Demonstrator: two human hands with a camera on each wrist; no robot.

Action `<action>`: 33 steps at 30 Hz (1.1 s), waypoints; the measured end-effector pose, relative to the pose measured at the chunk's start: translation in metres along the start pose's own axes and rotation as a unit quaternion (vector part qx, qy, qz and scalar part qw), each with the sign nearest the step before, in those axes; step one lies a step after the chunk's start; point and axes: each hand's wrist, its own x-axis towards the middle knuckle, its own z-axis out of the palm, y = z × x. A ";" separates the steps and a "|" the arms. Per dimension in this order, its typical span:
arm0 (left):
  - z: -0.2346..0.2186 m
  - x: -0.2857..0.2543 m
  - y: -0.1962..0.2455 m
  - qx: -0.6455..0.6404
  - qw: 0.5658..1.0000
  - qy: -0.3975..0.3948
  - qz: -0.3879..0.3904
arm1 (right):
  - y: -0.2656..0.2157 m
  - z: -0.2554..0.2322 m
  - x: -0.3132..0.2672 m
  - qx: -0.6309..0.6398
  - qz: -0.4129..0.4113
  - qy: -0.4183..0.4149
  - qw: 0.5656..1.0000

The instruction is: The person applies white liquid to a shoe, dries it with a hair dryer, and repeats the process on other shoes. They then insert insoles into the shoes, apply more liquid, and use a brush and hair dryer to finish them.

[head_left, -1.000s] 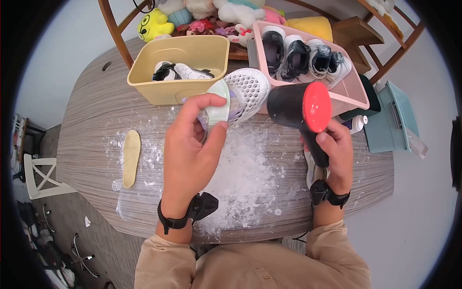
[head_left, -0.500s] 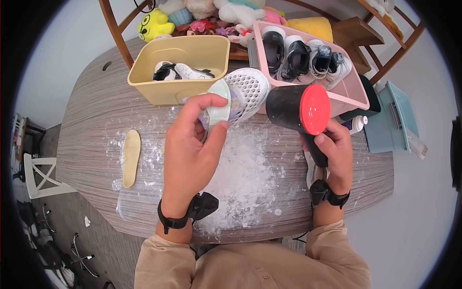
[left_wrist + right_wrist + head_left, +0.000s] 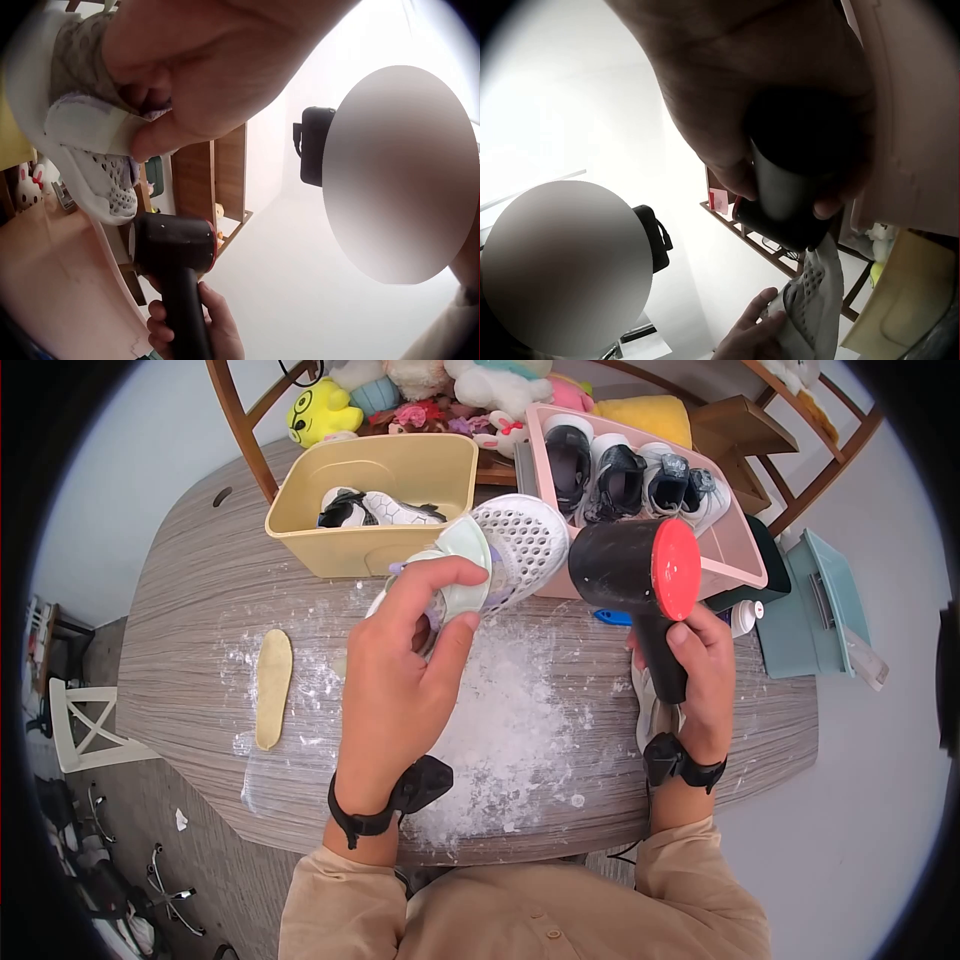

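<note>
The left hand point(image 3: 400, 670) grips a white shoe point(image 3: 525, 545) with a perforated toe by its pale green tongue or collar part, thumb and forefinger pinching it. Around the black handle of a hair dryer point(image 3: 615, 565) with a red round back, the right hand point(image 3: 705, 685) is curled. The dryer's nozzle faces the shoe's toe from close by, as the left wrist view also shows for the dryer point(image 3: 172, 244) and shoe point(image 3: 101, 176). In the right wrist view the shoe point(image 3: 814, 300) lies beyond the dryer.
White powder point(image 3: 500, 740) covers the middle of the table. A yellow insole point(image 3: 273, 690) lies at the left. Behind stand a yellow bin point(image 3: 350, 550) with shoes and a pink bin point(image 3: 740, 560) with several shoes. A shoe part lies beneath the right hand; a teal box point(image 3: 800, 610) stands right.
The shoe has shifted slightly up and right, and its angle has changed a little. The dryer has moved slightly right, uncovering a blue object on the table behind it.
</note>
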 end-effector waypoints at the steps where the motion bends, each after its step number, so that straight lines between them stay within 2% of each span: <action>1: 0.001 0.000 0.000 -0.002 1.000 0.001 -0.001 | 0.000 -0.001 0.000 0.003 0.000 0.001 1.000; 7: 0.003 -0.001 -0.003 -0.020 1.000 0.012 -0.015 | -0.001 -0.003 -0.001 -0.002 -0.014 -0.031 0.999; 9: 0.003 -0.001 -0.003 -0.017 1.000 0.011 -0.018 | -0.002 0.003 -0.002 -0.039 -0.026 -0.017 0.999; 13: 0.001 0.000 0.001 0.014 1.000 -0.003 -0.018 | -0.001 -0.006 -0.001 -0.035 -0.001 -0.056 0.998; 20: 0.000 0.000 0.004 0.012 0.999 -0.022 -0.021 | -0.001 -0.001 0.000 -0.024 0.008 0.010 1.000; 26: 0.001 -0.001 0.003 0.037 0.998 -0.012 0.040 | -0.002 -0.001 0.001 -0.025 0.013 -0.003 1.000; 29: -0.003 -0.001 0.001 0.039 0.997 -0.054 0.024 | -0.002 0.001 0.001 -0.016 0.015 0.007 1.000; 32: -0.003 -0.001 0.008 0.018 0.996 -0.078 -0.047 | -0.002 0.000 0.001 -0.014 0.013 0.005 1.000; 33: -0.003 -0.001 0.007 0.015 0.996 -0.077 -0.049 | -0.002 0.000 0.001 -0.013 0.012 0.006 1.000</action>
